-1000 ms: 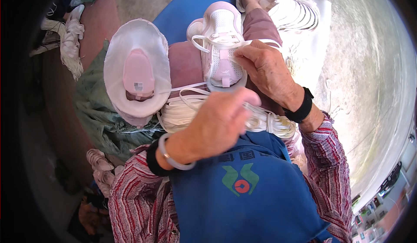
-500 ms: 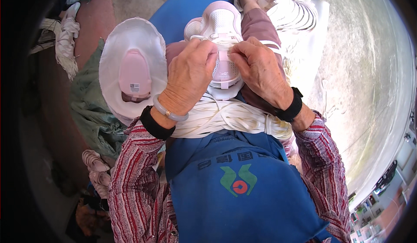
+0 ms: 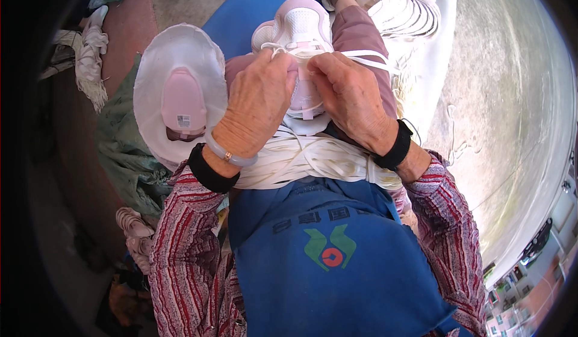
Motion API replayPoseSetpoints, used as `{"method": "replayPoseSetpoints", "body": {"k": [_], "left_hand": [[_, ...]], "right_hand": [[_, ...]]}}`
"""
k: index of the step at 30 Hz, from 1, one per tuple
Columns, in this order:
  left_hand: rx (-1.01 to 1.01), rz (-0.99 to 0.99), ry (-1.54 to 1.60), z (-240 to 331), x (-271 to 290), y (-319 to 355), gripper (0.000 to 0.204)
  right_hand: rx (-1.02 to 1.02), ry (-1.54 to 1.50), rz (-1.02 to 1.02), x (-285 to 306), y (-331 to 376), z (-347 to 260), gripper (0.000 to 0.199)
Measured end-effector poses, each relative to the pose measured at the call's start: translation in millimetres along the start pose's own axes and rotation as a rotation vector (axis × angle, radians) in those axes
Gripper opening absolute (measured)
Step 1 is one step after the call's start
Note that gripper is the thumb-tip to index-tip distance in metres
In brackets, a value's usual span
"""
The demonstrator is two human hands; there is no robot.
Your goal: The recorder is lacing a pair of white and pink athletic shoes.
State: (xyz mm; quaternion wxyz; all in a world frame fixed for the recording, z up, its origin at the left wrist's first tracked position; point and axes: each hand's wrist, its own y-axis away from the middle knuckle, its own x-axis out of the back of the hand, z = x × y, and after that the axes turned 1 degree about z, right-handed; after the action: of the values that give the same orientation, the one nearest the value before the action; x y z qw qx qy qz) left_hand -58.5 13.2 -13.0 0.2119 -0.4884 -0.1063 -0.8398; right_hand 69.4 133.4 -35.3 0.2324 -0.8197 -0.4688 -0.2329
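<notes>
Bright grey floor on our right, deep shade on our left
We see a pale, scuffed concrete floor bending along the fisheye rim, strongly lit on the right, and a dull reddish-pink strip of ground at upper left; ahead lies a broad blue surface, its kind unclear to us, while at the lower right edge we make out a tiny, tilted pale building front with windows, too small for detail

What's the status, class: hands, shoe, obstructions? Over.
Left hand, right hand: both closed on white lace. Pink-and-white shoe: toe pointing away. Hands partly hide shoe; lace bundle near heel.
</notes>
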Motion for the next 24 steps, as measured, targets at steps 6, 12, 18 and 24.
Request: {"method": "replayPoseSetpoints", "body": {"k": [6, 12, 18, 24], "left_hand": [[-0.002, -0.043, 0.01, -1.1, -1.1, -2.7, 0.009], [-0.131, -0.075, 0.055, -13.9, 2.5, -4.9, 0.014], [0.586, -0.605, 1.085, -25.8, 52.0, 13.5, 0.025], [0.452, -0.252, 1.714, -9.9, 72.7, 34.1, 0.027]], "right_hand": [[0.027, 0.029, 0.054, -9.1, -2.9, 2.5, 0.016], [0.031, 0.213, -0.088, 6.1, -7.7, -7.7, 0.019], [0.411, 0.053, -0.068, 11.4, 7.5, -20.0, 0.023], [0.179, -0.312, -0.374, 5.2, 18.0, -40.4, 0.021]]}}
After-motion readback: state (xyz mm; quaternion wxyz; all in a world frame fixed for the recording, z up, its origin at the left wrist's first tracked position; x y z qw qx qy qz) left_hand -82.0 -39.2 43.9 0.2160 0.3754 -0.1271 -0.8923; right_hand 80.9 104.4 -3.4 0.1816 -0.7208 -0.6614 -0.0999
